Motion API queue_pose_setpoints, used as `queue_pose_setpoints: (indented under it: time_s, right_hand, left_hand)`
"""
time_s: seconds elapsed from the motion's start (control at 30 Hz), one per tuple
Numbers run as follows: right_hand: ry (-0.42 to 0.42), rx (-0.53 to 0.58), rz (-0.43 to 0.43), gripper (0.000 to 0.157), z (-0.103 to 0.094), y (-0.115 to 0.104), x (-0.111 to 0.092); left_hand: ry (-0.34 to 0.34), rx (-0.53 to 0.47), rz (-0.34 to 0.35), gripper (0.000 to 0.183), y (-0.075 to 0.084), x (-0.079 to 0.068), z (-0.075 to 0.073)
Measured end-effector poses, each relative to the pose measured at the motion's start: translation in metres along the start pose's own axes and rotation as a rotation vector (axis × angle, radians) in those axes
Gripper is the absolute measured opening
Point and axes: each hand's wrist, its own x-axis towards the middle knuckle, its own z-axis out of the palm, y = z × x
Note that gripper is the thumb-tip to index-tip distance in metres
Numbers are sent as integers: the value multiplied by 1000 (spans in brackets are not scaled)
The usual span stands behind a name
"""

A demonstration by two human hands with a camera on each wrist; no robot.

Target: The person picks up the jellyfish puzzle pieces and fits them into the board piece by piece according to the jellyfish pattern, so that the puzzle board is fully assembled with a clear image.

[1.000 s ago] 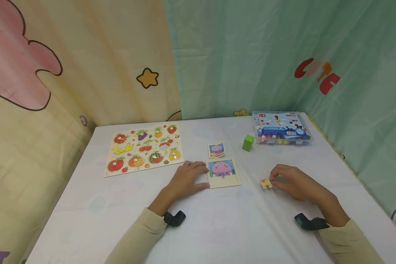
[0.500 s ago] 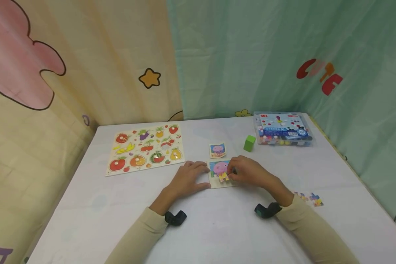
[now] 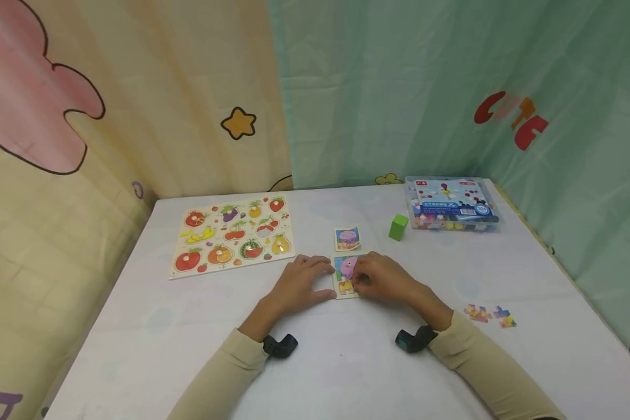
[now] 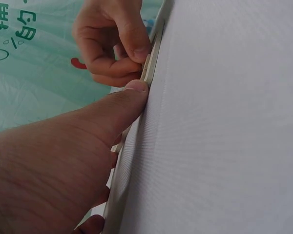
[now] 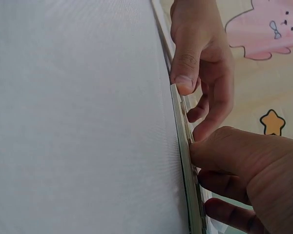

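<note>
Touching the nine o'clock edge of the puzzle board (image 3: 349, 296), your left hand (image 3: 299, 282) is relaxed, and there it is: thumb and index well apart, a clear gap between them. In the right wrist view your left thumb (image 5: 184, 84) meets the board's near corner, with the other fingers beyond it along the edge.

Over to your right hand (image 3: 388, 281), coming in across the board from three o'clock! These fingers are curled, tips drawn together, and thumb and index pinch the yellow puzzle piece (image 3: 346, 287) at its right side. That piece is on the board toward seven o'clock, just below the pink picture; whether it sits fully flat, you can't tell from these views. The left wrist view has your right fingertips near your left thumb, both at the board's thin edge.

Around the board now: a small picture card (image 3: 347, 238) just beyond at twelve, a green block (image 3: 398, 227) between one and two, a clear plastic box (image 3: 451, 205) farther out at two. Two clusters of loose pieces (image 3: 505, 317) lie near four o'clock, well apart from your fingers, and the fruit board (image 3: 233, 236) spreads out at ten.
</note>
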Motion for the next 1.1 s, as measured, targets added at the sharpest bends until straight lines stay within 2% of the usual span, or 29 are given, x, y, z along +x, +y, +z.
queue_pose_setpoints:
  time_s: [0.37,0.57,0.63,0.83,1.1]
  right_hand:
    - [-10,-12,-10,10,-1,-2,1]
    - [31,-48,-24,8,-1,-5,0]
    - [38,-70,-17,10,-1,-8,-1]
    - [-10,-141,5,31,1,-16,-1]
    - [-22,-99,11,31,5,-16,-1]
  left_hand:
    - [3,-1,-5,55,0,-1,0]
    - [0,1,-3,54,1,-1,-1]
    - [-1,3,-2,54,1,-1,-2]
    - [-7,13,-8,55,2,0,-2]
    - [-16,3,-16,55,1,1,-1]
